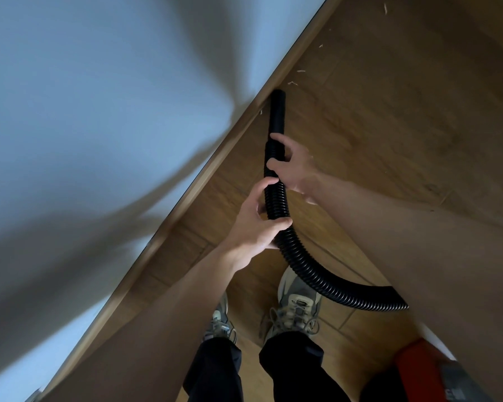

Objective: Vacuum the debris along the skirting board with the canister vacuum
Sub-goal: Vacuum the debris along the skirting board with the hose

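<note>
A black ribbed vacuum hose curves up from the lower right and ends in a smooth black nozzle. The nozzle tip rests on the wooden floor right beside the brown skirting board. My right hand grips the rigid part just behind the nozzle. Lower down, my left hand is closed around the ribbed hose. Small pale debris flecks lie on the floor beyond the nozzle, along the skirting. The red and grey canister sits at the bottom right, partly cut off.
A pale blue-white wall fills the left half. The wood-plank floor stretches to the right. My two feet in grey trainers stand below the hands, near the skirting.
</note>
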`<state>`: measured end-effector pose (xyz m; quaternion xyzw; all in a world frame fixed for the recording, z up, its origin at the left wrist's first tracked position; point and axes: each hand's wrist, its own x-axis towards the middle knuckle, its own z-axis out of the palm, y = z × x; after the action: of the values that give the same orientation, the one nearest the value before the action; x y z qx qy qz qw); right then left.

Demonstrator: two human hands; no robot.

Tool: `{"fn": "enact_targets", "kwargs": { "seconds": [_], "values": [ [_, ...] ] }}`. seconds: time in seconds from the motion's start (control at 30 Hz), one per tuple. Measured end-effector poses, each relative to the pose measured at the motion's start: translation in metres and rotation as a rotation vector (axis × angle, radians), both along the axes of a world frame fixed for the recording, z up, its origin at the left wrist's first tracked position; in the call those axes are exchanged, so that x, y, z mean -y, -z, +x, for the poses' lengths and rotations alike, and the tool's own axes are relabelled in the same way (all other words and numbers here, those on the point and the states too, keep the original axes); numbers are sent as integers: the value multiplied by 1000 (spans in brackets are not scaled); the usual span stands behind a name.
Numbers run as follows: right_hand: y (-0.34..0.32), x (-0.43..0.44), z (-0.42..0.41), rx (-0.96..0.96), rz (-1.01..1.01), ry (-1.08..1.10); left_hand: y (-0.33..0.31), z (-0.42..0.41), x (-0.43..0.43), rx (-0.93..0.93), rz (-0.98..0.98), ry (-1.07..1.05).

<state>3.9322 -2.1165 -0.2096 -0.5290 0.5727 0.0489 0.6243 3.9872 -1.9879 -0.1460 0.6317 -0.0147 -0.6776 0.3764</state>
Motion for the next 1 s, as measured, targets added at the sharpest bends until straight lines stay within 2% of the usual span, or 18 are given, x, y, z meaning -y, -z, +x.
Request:
{"fn": "enact_targets", "kwargs": {
  "seconds": [1.0],
  "values": [
    [-2,72,-11,-11,-43,2,33,-1,60,12,-148,82]
  ]
}}
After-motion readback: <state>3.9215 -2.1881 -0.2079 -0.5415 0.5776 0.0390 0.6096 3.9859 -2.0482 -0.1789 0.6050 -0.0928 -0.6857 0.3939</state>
